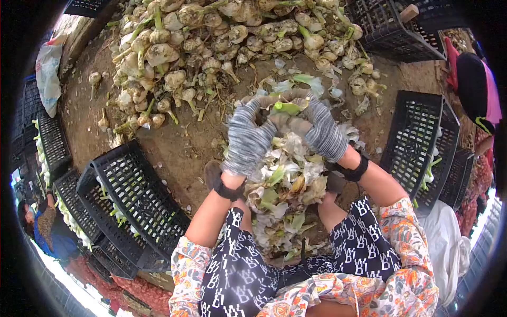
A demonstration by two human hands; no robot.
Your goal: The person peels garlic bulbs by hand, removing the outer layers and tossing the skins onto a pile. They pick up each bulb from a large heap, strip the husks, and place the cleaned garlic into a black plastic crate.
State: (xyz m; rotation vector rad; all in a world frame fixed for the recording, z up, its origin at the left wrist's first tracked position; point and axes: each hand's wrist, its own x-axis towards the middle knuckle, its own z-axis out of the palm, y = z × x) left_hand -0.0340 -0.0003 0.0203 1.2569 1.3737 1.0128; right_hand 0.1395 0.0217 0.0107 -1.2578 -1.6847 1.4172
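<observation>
Over the pile of papery skins (288, 179) between the person's knees, a green garlic stalk (288, 109) sits between two gloved hands. The left hand (246, 137) and the right hand (325, 129) both have their fingers curled in around it, gripping from either side; whether a bulb is tucked inside that grasp, I can't tell from here. Holding it there looks sensible to me: both hands meet in front of the body, with the garlic heap (161, 54) lying just ahead on the ground (179, 150). The left crate (142, 195) and the right crate (414, 127) flank the legs, presumably to be within reach. The stalk's long axis runs mostly crosswise, its round cut end facing up and to the person's left, its other end toward the right hand.
</observation>
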